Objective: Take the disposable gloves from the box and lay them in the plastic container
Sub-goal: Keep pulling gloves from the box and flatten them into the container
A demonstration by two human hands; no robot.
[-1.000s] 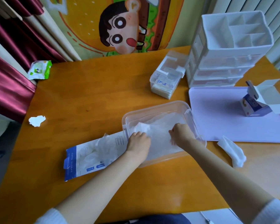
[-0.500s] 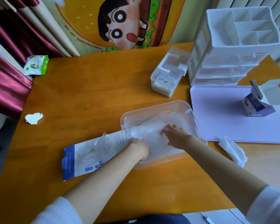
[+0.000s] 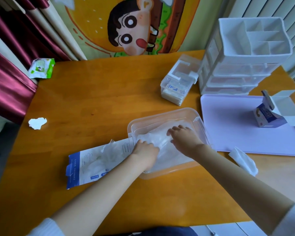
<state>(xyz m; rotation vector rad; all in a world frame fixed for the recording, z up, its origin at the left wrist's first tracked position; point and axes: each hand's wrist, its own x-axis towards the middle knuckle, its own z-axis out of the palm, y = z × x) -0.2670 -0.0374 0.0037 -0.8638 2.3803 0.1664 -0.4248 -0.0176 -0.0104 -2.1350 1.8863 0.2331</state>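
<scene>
- Glove box [image 3: 83,167] lies flat on the table [image 3: 92,92], just left of the plastic container [image 3: 160,114]. Loose gloves [image 3: 109,150] rest on it.
- Left hand [image 3: 146,154]: fingers curled down at the stack's left edge. Can't tell grip from press.
- Main gloves [image 3: 157,138] are in the container. I judge this the settling step; next, fetch the loose ones.
- Right hand [image 3: 184,138]: fingers out, pressing the stack.
- Versus 1 s ago: both hands on the same spots, but my right fingers were bunched and are now spread.

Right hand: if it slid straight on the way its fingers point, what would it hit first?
Probably the far-left wall of the plastic container, after sliding over the gloves under the right hand; depth is unclear.
</scene>
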